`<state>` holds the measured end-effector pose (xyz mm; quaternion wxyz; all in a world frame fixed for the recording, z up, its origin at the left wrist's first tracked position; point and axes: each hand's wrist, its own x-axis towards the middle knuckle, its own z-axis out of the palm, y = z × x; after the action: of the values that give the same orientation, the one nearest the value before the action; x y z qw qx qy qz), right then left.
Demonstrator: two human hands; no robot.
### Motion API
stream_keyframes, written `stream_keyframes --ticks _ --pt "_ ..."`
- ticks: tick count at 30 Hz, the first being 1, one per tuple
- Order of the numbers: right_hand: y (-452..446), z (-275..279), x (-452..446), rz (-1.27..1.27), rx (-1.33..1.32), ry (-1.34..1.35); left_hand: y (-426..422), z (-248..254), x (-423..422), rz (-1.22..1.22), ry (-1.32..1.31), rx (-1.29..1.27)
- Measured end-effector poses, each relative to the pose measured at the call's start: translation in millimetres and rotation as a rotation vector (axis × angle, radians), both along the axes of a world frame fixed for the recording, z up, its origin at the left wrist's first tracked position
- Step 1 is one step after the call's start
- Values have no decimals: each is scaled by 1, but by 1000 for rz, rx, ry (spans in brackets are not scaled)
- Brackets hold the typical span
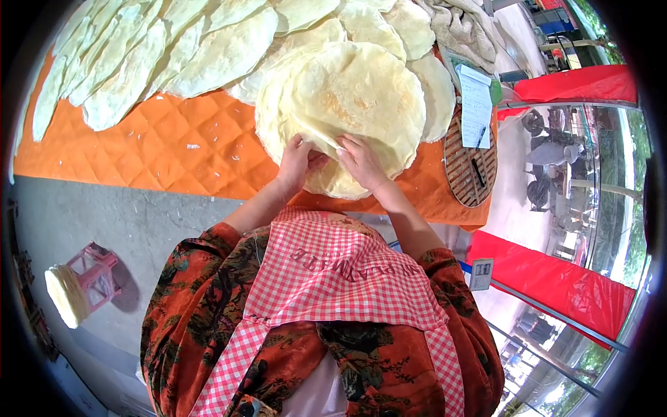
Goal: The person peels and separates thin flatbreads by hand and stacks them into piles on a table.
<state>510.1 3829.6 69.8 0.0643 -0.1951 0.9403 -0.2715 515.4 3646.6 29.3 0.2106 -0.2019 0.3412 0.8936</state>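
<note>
A large round pale flatbread with light brown spots lies on a stack of similar flatbreads, near the front edge of the orange-covered table. At the near side of the stack, my left hand has its fingers closed on the edge of a flatbread. My right hand pinches the same edge just to the right, thumb and fingers together. Between the two hands the edge is lifted and slightly folded. Some of my left fingertips are hidden beneath the bread.
Overlapping flatbreads cover the back of the orange cloth. A round slatted rack, a written notepad and a grey towel are at the right. A pink stool with a flatbread stack stands at lower left.
</note>
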Motion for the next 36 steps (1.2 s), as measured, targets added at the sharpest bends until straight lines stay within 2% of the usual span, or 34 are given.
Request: stream_keyframes --ticks 2,5,11,14,16,19,22,25,28,29,32,33,35,36 --pt "-3 3 2 14 12 36 4 -6 -3 -29 38 -187" --pt "-11 5 7 22 46 104 6 6 -7 -40 -3 -298" --pt "-34 6 13 -117 143 97 7 22 -7 -38 35 -386" --pt "-44 4 12 -138 205 120 15 -2 -9 30 99 -324" --pt "-45 1 13 -176 196 199 14 -2 -10 -50 40 -350" --pt "-47 2 11 -186 195 109 18 -9 -9 -44 41 -354" --pt "-38 -2 8 -155 61 167 17 -4 -8 -55 20 -352" --pt "-27 1 -3 -180 170 -87 18 -7 -8 -47 35 -362" --pt "-27 7 1 -71 191 93 16 6 -6 -24 48 -351" --pt "-29 -3 10 2 250 330 14 13 -4 -19 47 -346" --pt "-27 -9 13 20 264 360 20 -6 0 111 46 -420" --pt "-19 -13 5 36 152 410 21 -11 1 100 6 -470" --pt "18 -3 -38 60 161 -103 15 -4 -1 96 -73 -426" --pt "50 -10 -62 -128 -209 -186 12 -1 1 91 -117 -405"
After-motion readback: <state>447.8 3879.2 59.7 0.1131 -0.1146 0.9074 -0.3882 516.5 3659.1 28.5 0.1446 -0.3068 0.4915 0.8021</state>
